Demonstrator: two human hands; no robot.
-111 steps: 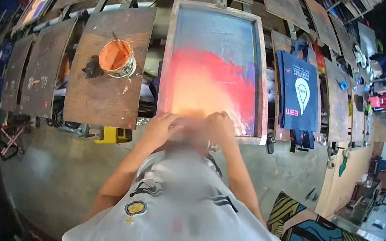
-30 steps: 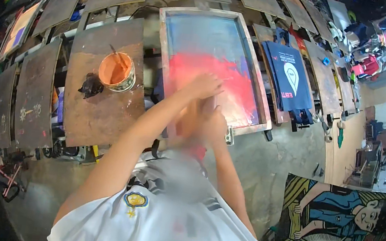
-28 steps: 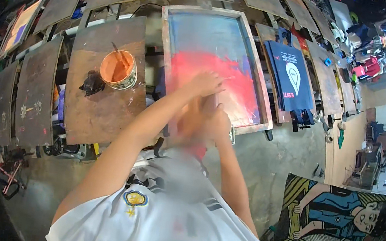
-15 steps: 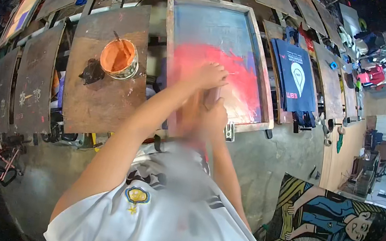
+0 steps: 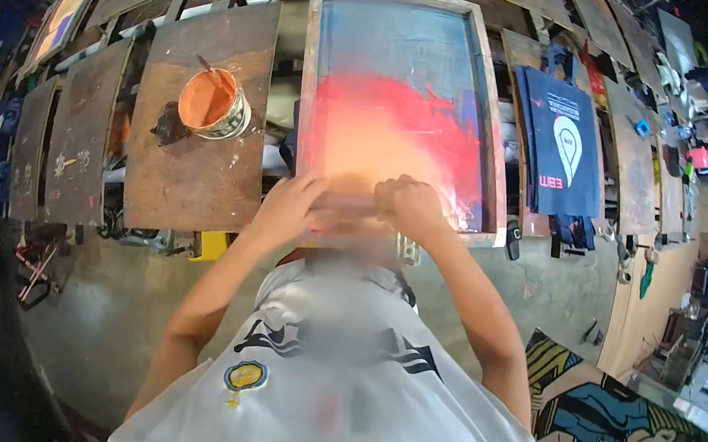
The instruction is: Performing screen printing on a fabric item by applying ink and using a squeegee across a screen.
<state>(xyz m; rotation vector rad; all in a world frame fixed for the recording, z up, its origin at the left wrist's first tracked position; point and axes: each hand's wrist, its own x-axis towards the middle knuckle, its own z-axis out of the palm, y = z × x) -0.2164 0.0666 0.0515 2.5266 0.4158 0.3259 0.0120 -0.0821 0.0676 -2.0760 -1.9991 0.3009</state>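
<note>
Printing screen (image 5: 399,100) smeared red, left hand (image 5: 287,207), right hand (image 5: 411,207), fingers' grip unclear.

To my left a tin of orange ink (image 5: 214,103) stands near the far edge of a brown wooden platen (image 5: 196,115), a stick resting in it and a dark smear just beside it. More bare brown platens (image 5: 79,130) fan out further left. To my right a navy shirt with a white print (image 5: 560,144) lies on its own platen. A comic-style painting (image 5: 615,434) covers the concrete floor (image 5: 110,322) at lower right.
</note>
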